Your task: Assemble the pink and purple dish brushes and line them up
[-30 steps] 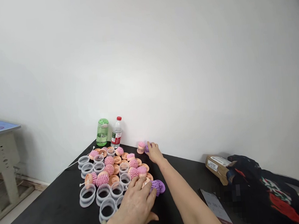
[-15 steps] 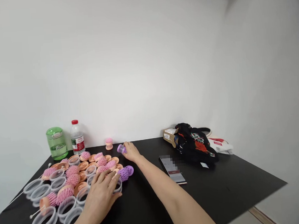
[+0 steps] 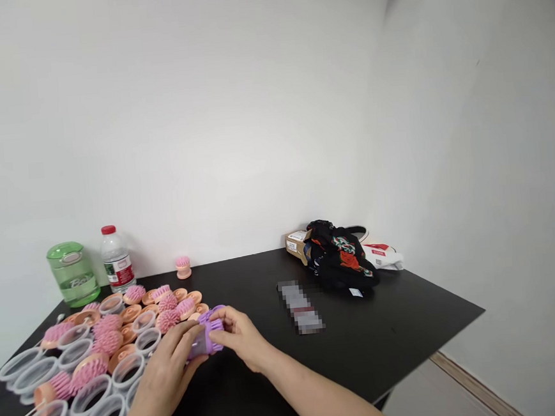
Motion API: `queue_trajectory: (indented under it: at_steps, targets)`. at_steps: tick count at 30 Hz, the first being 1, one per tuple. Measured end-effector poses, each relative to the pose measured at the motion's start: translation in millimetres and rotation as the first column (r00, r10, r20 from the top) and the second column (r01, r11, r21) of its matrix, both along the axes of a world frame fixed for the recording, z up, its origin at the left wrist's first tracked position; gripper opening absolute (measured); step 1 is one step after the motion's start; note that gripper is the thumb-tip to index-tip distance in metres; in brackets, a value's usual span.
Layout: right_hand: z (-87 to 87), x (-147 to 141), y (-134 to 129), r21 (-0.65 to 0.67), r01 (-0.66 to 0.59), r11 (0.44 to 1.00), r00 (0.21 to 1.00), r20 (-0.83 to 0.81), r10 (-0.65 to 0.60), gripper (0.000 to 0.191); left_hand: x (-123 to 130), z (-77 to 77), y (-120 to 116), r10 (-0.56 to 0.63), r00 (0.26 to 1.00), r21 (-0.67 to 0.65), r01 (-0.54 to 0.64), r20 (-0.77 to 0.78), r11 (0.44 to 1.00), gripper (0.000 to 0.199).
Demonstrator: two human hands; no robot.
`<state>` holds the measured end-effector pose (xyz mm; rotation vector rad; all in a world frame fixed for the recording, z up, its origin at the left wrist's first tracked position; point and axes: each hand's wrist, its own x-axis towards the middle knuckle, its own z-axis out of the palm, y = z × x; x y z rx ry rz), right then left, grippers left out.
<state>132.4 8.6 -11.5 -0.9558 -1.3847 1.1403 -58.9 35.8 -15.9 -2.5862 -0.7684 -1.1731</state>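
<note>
Near the front of the black table (image 3: 364,336), both hands meet at a purple bristled brush (image 3: 215,333) with a translucent band. My left hand (image 3: 167,364) is closed round its left side, partly hiding it. From the right, my right hand (image 3: 239,336) pinches the purple bristle end between thumb and fingers. Left of the hands lie several pink bristle heads (image 3: 108,343), peach round bases (image 3: 122,358) and clear rings (image 3: 91,397). By the wall, a pink and peach brush (image 3: 183,267) stands upright on its own.
A green jar (image 3: 74,275) and a red-capped bottle (image 3: 117,262) stand at the back left. Right of the hands lies a blurred phone (image 3: 301,307). Farther back are a cardboard box (image 3: 296,245), a black patterned bag (image 3: 341,257) and a white packet (image 3: 382,259).
My right hand has come back from near the wall, bringing the purple piece to my left hand. My left hand now grips it too. The view has shifted slightly right.
</note>
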Motion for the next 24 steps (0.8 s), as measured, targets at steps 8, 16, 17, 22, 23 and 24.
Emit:
queue_trajectory:
  at_steps: [8, 16, 17, 22, 23, 24]
  targets:
    - [-3.7, 0.0, 3.6, -0.134, -0.144, 0.980, 0.978, -0.167, 0.121, 0.057, 7.0, 3.4, -9.4, 0.018, 0.999, -0.044, -0.016, 0.041, 0.999, 0.025]
    - [-1.4, 3.4, -0.6, 0.003, -0.101, 0.995, 0.988, -0.117, 0.100, 0.038, 4.4, 13.2, -9.0, -0.011, 0.998, -0.042, 0.014, 0.059, 0.999, 0.023]
    - [0.5, 4.8, -1.8, 0.066, -0.094, 0.993, 0.993, -0.070, 0.099, 0.037, 3.4, 15.7, -9.2, -0.011, 0.998, -0.068, 0.015, 0.066, 0.998, 0.024]
    - [12.3, 13.5, -7.1, 0.380, -0.091, 0.920, 0.986, 0.164, 0.029, 0.058, 2.7, 23.0, -12.4, -0.012, 0.993, -0.173, 0.032, 0.113, 0.984, 0.029]
    - [13.9, 14.8, -7.5, 0.363, -0.075, 0.929, 0.986, 0.169, 0.014, 0.069, 3.8, 22.0, -13.2, -0.022, 0.992, -0.166, 0.043, 0.123, 0.985, 0.029]
    - [15.0, 15.9, -7.6, 0.321, -0.051, 0.946, 0.985, 0.172, -0.005, 0.075, 5.1, 20.2, -13.8, -0.033, 0.991, -0.152, 0.053, 0.131, 0.987, 0.028]
